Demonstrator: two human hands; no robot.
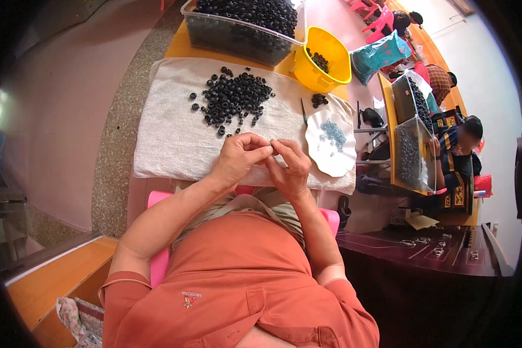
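Observation:
My left hand and my right hand meet over the near edge of a white towel. Their thumbs and forefingers pinch together around a small dark piece, mostly hidden by the fingertips. Beyond them lies a loose pile of small black round pieces, some showing holes like beads. Right of my right hand, a white wavy-edged plate holds tiny clear bluish bits. A thin dark pointed tool lies beside the plate, and a little cluster of black pieces sits above it.
A clear bin full of black pieces and a yellow bucket stand at the far table edge. A teal sack is behind. To the right, a person sits by more bins. Pink chair parts flank me.

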